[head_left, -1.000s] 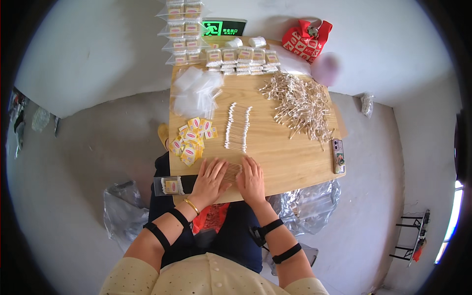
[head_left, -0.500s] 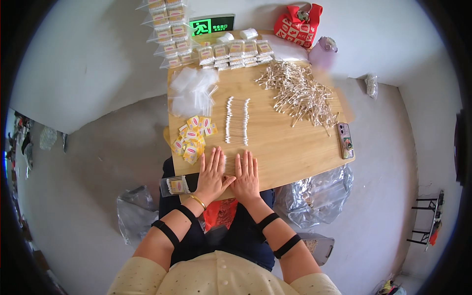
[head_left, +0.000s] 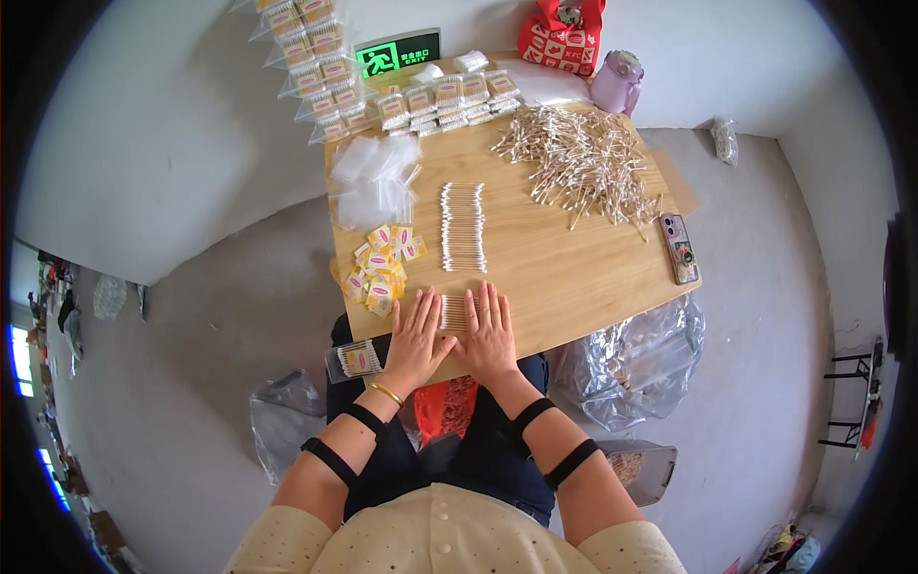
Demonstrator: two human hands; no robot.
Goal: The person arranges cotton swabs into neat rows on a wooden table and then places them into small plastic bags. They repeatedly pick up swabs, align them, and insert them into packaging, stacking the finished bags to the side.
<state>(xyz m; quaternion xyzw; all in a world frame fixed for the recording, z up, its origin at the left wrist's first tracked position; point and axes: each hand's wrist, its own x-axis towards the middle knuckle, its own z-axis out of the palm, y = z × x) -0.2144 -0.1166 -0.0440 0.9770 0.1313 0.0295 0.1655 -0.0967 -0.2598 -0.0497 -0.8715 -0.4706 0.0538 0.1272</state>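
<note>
My left hand [head_left: 415,335] and right hand [head_left: 488,330] lay palm down near the front edge of the wooden table [head_left: 564,297], fingers straight, opened out flat and only slightly spread, gripping nothing. Between them sat a short row of cotton swabs [head_left: 453,312], sticks running from side to side, with my fingers along the two ends; how firmly they pressed there I could not tell. My thumbs pointed inward and came close together below the row. A gold bracelet [head_left: 387,393] circled my left wrist.

Just beside that wrist, at the table's edge, was a small filled packet [head_left: 360,359] with a yellow label among its swabs. Straight ahead, apart from my fingertips, lay a longer row [head_left: 463,228], its sticks side by side with the white tips lined up in two columns. To my left were the loose yellow and white cards [head_left: 384,263], and beyond them a heap of clear bags [head_left: 373,182].

A big tangled pile of swabs [head_left: 583,163] spread over the far right, with a phone [head_left: 680,251] near the right edge. At the back stood stacked packets [head_left: 449,100], a purple jug [head_left: 618,81] and a red bag [head_left: 561,38] with white patterns.
</note>
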